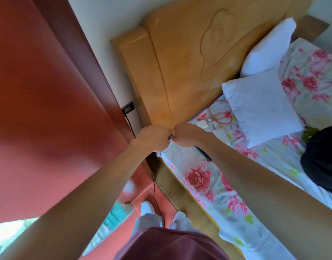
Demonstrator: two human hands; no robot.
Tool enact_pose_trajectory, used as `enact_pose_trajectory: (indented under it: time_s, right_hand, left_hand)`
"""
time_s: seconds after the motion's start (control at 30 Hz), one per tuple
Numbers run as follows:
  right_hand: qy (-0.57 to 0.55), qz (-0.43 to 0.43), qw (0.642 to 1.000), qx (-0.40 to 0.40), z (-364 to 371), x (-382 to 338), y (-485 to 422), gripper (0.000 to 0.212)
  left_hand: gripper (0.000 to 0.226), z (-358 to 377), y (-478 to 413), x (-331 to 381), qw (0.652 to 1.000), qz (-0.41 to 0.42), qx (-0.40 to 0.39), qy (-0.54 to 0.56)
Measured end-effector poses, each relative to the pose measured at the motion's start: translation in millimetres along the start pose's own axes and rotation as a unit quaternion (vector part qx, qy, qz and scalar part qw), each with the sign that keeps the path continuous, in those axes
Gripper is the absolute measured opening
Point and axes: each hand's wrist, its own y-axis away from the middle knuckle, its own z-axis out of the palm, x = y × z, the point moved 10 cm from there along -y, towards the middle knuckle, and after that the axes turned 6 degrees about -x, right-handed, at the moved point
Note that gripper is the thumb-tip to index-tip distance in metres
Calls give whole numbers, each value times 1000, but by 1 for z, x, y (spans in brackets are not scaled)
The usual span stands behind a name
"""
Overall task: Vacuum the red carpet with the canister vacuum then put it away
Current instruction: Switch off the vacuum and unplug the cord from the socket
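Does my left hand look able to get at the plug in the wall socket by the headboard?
Probably yes. The wall socket lies just beyond the left hand, nothing between them. But that hand and the right hand both grip a dark object, so it would have to let go first.

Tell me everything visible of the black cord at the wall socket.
The black cord is thin and looks rubber-sheathed. It starts at the dark wall socket beside the wooden headboard, hangs down the wall, passes behind the left hand, then trails slack toward the red carpet between the person's shoes.
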Motion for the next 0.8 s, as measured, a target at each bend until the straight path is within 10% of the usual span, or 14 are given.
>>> enact_pose_trajectory:
  time_s: [0.33,0.8]
  right_hand:
    - [73,21,997,-17,-15,14,-50,31]
    - [108,-170,972,-123,-5,-30,-167,19]
  left_hand:
    - [25,-11,-38,-26,995,-79,15,-60]
    - [28,55,-97,-101,940,-320,-40,107]
